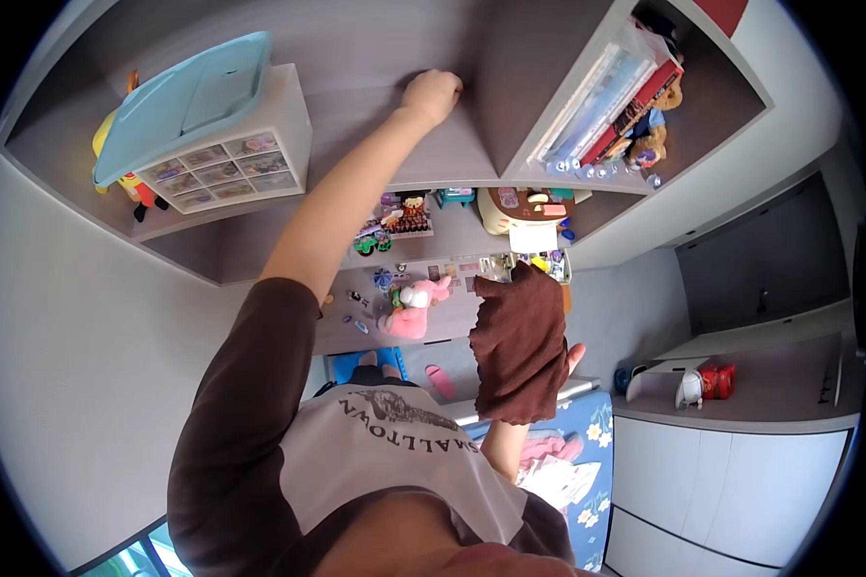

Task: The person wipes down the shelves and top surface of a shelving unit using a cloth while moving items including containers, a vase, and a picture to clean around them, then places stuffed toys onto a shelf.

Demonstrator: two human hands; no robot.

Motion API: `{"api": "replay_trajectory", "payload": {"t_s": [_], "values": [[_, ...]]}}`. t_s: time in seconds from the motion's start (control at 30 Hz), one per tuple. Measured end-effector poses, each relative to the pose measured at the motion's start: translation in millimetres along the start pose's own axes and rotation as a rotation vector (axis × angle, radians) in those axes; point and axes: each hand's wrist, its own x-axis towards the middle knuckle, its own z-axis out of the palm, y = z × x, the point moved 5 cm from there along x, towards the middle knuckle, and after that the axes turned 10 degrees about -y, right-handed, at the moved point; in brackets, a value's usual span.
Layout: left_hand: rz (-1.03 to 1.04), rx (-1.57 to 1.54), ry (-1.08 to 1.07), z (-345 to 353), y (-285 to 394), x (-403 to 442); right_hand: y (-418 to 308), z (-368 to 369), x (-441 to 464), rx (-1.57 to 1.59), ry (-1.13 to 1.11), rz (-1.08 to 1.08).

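My left hand (433, 97) is stretched far up onto the upper shelf (356, 125), near the upright divider. Its fingers are curled in, and whatever may be in them is hidden. Over my right hand (575, 358) hangs a dark brown cloth (522, 346) with ragged edges. Only a bit of that hand shows beside the cloth, held in the air in front of the lower desk. To the left of my left arm stands a white box with small clear drawers (223, 171), with a light blue lid (192, 106) on top.
Books (611, 106) and a teddy bear (649, 144) fill the right compartment. Below lie small toys, a pink plush toy (414, 310) and a cream toy case (510, 207). A bed with blue flowered bedding (595, 481) and a white cabinet (722, 481) are at right.
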Motion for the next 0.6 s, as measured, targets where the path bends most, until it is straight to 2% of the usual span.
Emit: {"api": "replay_trajectory", "payload": {"t_s": [0.07,0.17,0.23,0.3,0.37,0.4,0.43,0.5,0.53,0.6], "values": [[0.038,0.012,0.101,-0.2,0.2,1.7,3.9,7.0,1.6,-0.054,-0.045,0.026],[-0.033,0.174,-0.006,-1.9,6.6,1.9,6.2,11.7,3.0,-0.101,-0.067,0.036],[0.157,0.353,0.237,-9.1,18.6,-5.5,9.9,11.9,2.4,-0.110,-0.031,0.046],[0.170,0.351,0.312,-34.5,46.0,-26.9,13.2,13.6,3.3,-0.113,0.039,0.056],[0.204,0.233,0.117,-79.2,89.1,-89.5,16.8,16.3,6.6,-0.155,0.003,0.103],[0.324,0.216,0.180,-114.7,110.1,-137.0,17.5,16.3,9.3,-0.157,-0.030,0.130],[0.498,0.151,0.336,-146.3,117.2,-182.9,18.3,17.3,12.1,-0.156,-0.062,0.153],[0.526,0.348,0.276,-214.0,104.9,-239.1,19.9,18.3,18.4,-0.156,-0.060,0.174],[0.291,0.401,0.366,-244.1,83.9,-257.3,21.5,17.3,21.7,-0.158,-0.062,0.177],[-0.016,0.623,0.372,-286.8,54.5,-266.1,31.9,28.0,27.2,-0.139,-0.095,0.200]]}}
